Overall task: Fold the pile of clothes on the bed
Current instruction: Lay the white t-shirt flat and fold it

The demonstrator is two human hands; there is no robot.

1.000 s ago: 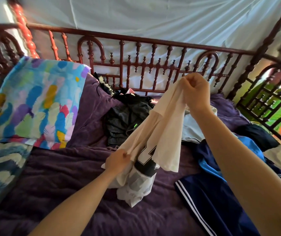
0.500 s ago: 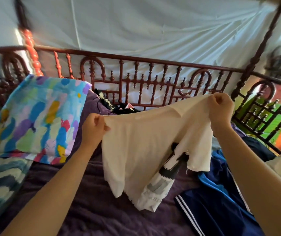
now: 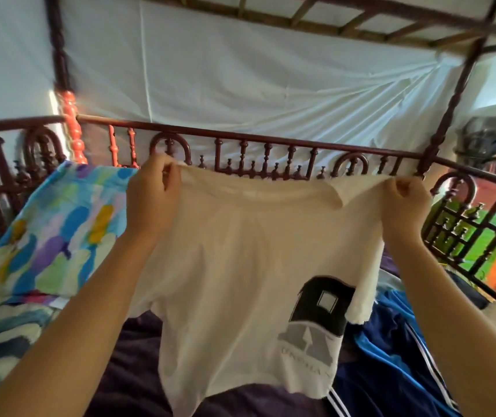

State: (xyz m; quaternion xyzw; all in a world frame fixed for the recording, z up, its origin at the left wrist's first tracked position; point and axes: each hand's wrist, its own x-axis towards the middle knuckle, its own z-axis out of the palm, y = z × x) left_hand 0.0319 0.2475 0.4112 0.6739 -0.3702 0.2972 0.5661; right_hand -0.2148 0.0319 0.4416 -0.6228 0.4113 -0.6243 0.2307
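Observation:
A cream-white T-shirt (image 3: 240,266) with a black and grey print at its lower right hangs spread out in the air above the bed. My left hand (image 3: 153,200) pinches its left shoulder. My right hand (image 3: 403,203) pinches its right shoulder at about the same height. The shirt hides the dark clothes pile behind it. A navy and blue garment with white stripes (image 3: 385,365) lies on the bed at the lower right, under the shirt's hem.
A purple bedcover (image 3: 132,365) spreads below. A multicoloured pillow (image 3: 60,236) leans at the left, with a blue-and-white patterned one (image 3: 0,341) in front of it. The dark wooden bed rail (image 3: 270,155) runs behind the shirt, and a white sheet (image 3: 240,79) hangs beyond it.
Both hands have risen and moved apart, and the bunched shirt is now stretched wide between them. The view has tilted upward.

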